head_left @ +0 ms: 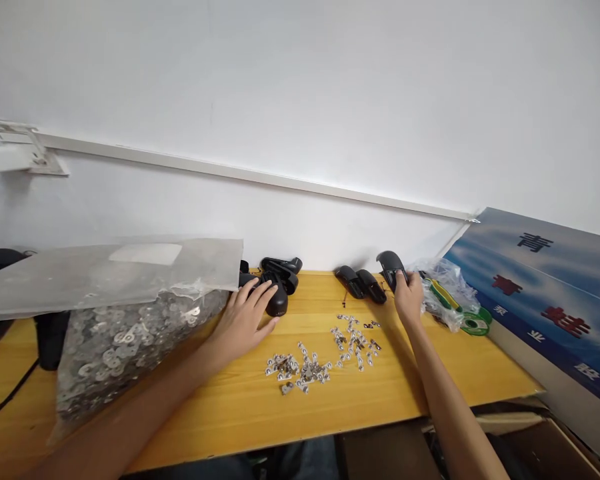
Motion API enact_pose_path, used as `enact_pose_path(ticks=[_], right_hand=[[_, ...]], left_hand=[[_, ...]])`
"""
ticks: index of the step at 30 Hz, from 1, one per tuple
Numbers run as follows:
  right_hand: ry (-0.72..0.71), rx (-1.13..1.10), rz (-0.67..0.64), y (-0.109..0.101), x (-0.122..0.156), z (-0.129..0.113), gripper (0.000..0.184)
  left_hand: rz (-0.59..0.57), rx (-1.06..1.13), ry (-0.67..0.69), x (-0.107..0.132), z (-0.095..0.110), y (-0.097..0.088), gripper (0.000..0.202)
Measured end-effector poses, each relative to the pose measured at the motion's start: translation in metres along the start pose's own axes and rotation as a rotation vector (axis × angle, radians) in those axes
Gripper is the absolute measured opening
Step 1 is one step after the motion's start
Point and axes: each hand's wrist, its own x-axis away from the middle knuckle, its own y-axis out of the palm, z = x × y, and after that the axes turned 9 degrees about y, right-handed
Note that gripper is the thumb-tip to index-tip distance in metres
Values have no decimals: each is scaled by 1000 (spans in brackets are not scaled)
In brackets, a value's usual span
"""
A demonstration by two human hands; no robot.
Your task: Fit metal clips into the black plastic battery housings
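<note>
My right hand (409, 299) grips a curved black plastic shell (391, 263) by its lower end, thumb in front, tilted up above the wooden table. Two similar black shells (360, 283) lie side by side just left of it, a short thin wire hanging from one. My left hand (250, 310) rests with fingers stretched over a pile of black plastic parts (279, 293) near the wall; its palm hides some of them. Between my hands, small silvery metal contact pieces (307, 372) are scattered in loose groups on the tabletop.
A large clear bag (130, 340) full of small metal pieces stands on the left. At the right lie a crumpled plastic bag (447, 283), a yellow-green tool (445, 295) and a green spool (477, 323). A blue printed board (545, 293) leans there; a cardboard box (545, 443) sits below the edge.
</note>
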Motion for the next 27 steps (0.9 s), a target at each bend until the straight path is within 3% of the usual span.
enact_pose_path(ticks=[6, 12, 16, 18, 20, 22, 24, 27], right_hand=[[100, 206, -38, -6, -15, 47, 49], [138, 353, -109, 1, -20, 55, 45], [131, 369, -40, -1, -9, 50, 59], [20, 306, 45, -4, -1, 43, 68], [-191, 188, 101, -5, 10, 30, 70], [-423, 69, 68, -1, 26, 11, 68], [-615, -14, -70, 9, 48, -13, 67], [-849, -128, -397, 33, 94, -56, 72]], left_hand=[[-168, -64, 57, -13, -6, 7, 70], [-209, -144, 139, -20, -12, 17, 59], [-199, -117, 213, -17, -13, 17, 61], [-142, -27, 238, -14, -12, 13, 63], [-66, 98, 237, -12, -10, 8, 65], [7, 237, 204, -9, -6, 1, 69], [71, 384, 131, -7, 0, -5, 71], [170, 645, -22, -4, 14, -11, 69]])
